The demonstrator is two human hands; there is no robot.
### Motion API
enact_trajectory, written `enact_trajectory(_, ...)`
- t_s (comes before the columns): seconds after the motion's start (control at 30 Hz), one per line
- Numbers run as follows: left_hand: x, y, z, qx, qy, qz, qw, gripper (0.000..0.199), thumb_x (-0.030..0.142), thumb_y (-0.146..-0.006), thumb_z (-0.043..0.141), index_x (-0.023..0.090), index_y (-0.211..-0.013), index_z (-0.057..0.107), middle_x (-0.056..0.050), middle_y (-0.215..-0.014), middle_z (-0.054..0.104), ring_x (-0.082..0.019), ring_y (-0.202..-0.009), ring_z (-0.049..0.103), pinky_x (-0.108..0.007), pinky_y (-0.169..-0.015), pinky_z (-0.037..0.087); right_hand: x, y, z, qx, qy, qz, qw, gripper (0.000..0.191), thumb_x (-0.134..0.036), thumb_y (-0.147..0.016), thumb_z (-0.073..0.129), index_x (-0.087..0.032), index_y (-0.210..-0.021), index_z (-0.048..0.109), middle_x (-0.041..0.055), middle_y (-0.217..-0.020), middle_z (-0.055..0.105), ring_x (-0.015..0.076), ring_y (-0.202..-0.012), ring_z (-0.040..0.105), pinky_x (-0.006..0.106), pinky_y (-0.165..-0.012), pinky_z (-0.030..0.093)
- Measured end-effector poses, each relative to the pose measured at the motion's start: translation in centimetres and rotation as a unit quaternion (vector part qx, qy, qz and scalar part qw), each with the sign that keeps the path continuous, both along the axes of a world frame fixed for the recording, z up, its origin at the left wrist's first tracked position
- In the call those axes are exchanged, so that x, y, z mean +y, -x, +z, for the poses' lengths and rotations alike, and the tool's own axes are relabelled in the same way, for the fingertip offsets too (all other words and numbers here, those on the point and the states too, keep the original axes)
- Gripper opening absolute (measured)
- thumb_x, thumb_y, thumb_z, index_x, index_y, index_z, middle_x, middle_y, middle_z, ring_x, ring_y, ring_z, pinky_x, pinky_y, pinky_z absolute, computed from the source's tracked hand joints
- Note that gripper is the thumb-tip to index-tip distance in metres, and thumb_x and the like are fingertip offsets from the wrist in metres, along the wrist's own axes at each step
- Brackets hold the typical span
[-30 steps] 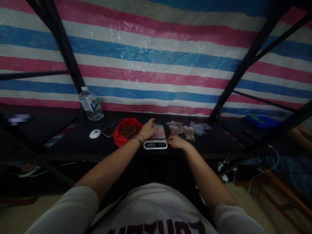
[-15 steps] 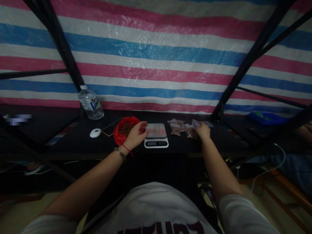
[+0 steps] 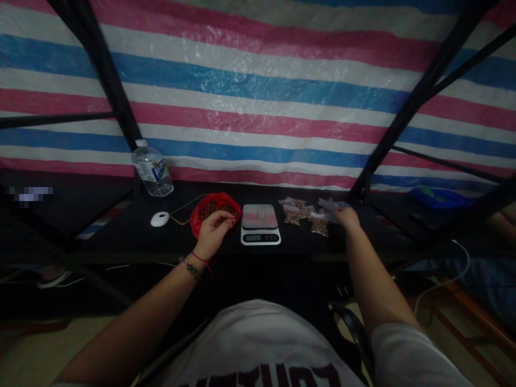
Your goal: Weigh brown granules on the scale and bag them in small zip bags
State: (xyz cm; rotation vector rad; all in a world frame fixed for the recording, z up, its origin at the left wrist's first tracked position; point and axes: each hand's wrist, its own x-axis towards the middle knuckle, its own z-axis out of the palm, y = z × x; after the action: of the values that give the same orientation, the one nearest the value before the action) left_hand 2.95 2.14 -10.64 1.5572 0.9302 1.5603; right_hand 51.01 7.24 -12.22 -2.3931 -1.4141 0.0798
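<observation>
My left hand (image 3: 214,231) is over the near right side of a red plastic bag (image 3: 194,217) of small brown pieces (image 3: 209,208). Its fingers are drawn together, and I cannot make out what is between them. To its right lies a white digital kitchen scale (image 3: 260,238), its plate showing a faint clear shape or reflection. My right hand (image 3: 347,217) is closed on the edge of clear plastic bags (image 3: 329,205) that look flat. Left of that hand, several small filled zip bags (image 3: 297,210) hold similar brown pieces.
A clear plastic bottle (image 3: 152,171) stands at the back left. A white oval object (image 3: 160,219) with a thin cord lies left of the red bag. Dark frame posts rise on both sides before a striped sheet (image 3: 250,126). A blue tray (image 3: 437,197) is far right.
My left hand has moved left from the scale's edge to over the red bag. My right hand has shifted right, away from the filled zip bags, onto the flat clear bags.
</observation>
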Motion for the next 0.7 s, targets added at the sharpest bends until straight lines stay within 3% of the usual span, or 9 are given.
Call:
enact_trajectory(0.1,0.0,0.3,-0.6,-0.001,0.014,0.000,1.000,0.013,0.028,-0.073,0.066,0.017,-0.081,0.065,-0.003,-0.079,0.067,-0.016,-0.075,0.063,-0.029,-0.073,0.051,-0.6,0.4,1.2,0.016,-0.031,-0.019,0.999,0.031,-0.026,-0.077,0.055,-0.009,-0.091,0.076,0.0195,-0.095,0.071,0.0282,-0.092,0.066,0.033,-0.078,0.047)
enact_trajectory(0.2,-0.2,0.2,-0.5,-0.007,0.020,0.000,1.000,0.013,0.029,-0.074,0.066,0.017,-0.081,0.065,-0.002,-0.078,0.067,-0.016,-0.073,0.062,-0.029,-0.071,0.051,-1.4,3.0,3.0,0.048,-0.187,-0.035,0.981,0.034,-0.026,-0.076,0.053,-0.011,-0.099,0.074,0.0173,-0.096,0.072,0.0266,-0.089,0.065,0.033,-0.078,0.047)
enact_trajectory(0.23,-0.3,0.0,-0.3,-0.009,0.026,-0.002,1.000,0.013,0.029,-0.074,0.066,0.017,-0.081,0.065,-0.002,-0.077,0.067,-0.015,-0.072,0.061,-0.028,-0.070,0.050,-1.7,4.4,3.8,0.072,-0.236,-0.012,0.969,0.035,-0.026,-0.075,0.054,-0.012,-0.100,0.074,0.0157,-0.095,0.072,0.0253,-0.087,0.065,0.033,-0.077,0.047)
enact_trajectory(0.3,-0.8,-0.3,0.1,-0.012,0.047,-0.018,0.999,0.016,0.030,-0.074,0.068,0.017,-0.084,0.066,-0.003,-0.080,0.067,-0.015,-0.072,0.061,-0.029,-0.071,0.050,-2.3,8.0,5.5,0.155,-0.290,0.107,0.938,0.037,-0.027,-0.073,0.057,-0.012,-0.103,0.072,0.0109,-0.089,0.071,0.0205,-0.077,0.064,0.031,-0.072,0.048)
enact_trajectory(0.37,-1.3,-0.7,0.4,-0.021,0.076,-0.060,0.995,0.026,0.033,-0.074,0.069,0.016,-0.095,0.067,-0.006,-0.090,0.069,-0.016,-0.077,0.063,-0.029,-0.073,0.050,-3.2,12.4,7.0,0.269,-0.276,0.244,0.890,0.040,-0.029,-0.073,0.059,-0.014,-0.108,0.069,0.0056,-0.081,0.070,0.0153,-0.065,0.059,0.027,-0.063,0.046)
enact_trajectory(0.47,-2.0,-1.1,0.5,-0.065,0.111,-0.152,0.980,0.047,0.035,-0.072,0.073,0.019,-0.115,0.062,-0.011,-0.113,0.067,-0.019,-0.087,0.065,-0.030,-0.075,0.051,-4.7,19.0,8.4,0.398,-0.165,0.404,0.807,0.038,-0.031,-0.071,0.066,-0.016,-0.106,0.068,0.0013,-0.075,0.067,0.0114,-0.059,0.056,0.023,-0.057,0.044)
enact_trajectory(0.57,-2.5,-1.5,0.3,-0.108,0.118,-0.188,0.969,0.050,0.035,-0.069,0.077,0.019,-0.114,0.063,-0.012,-0.110,0.068,-0.019,-0.086,0.066,-0.030,-0.072,0.051,-6.0,24.0,8.3,0.465,-0.096,0.451,0.756,0.036,-0.028,-0.069,0.070,-0.016,-0.103,0.067,0.0000,-0.073,0.066,0.0106,-0.059,0.057,0.021,-0.055,0.044)
enact_trajectory(0.7,-2.5,-1.7,-0.1,-0.117,0.102,-0.081,0.985,0.039,0.044,-0.074,0.071,0.015,-0.099,0.070,-0.009,-0.091,0.072,-0.017,-0.075,0.065,-0.030,-0.068,0.051,-6.3,27.3,6.5,0.502,-0.044,0.455,0.734,0.034,-0.028,-0.066,0.073,-0.016,-0.098,0.066,0.0003,-0.076,0.068,0.0130,-0.067,0.062,0.025,-0.063,0.050)
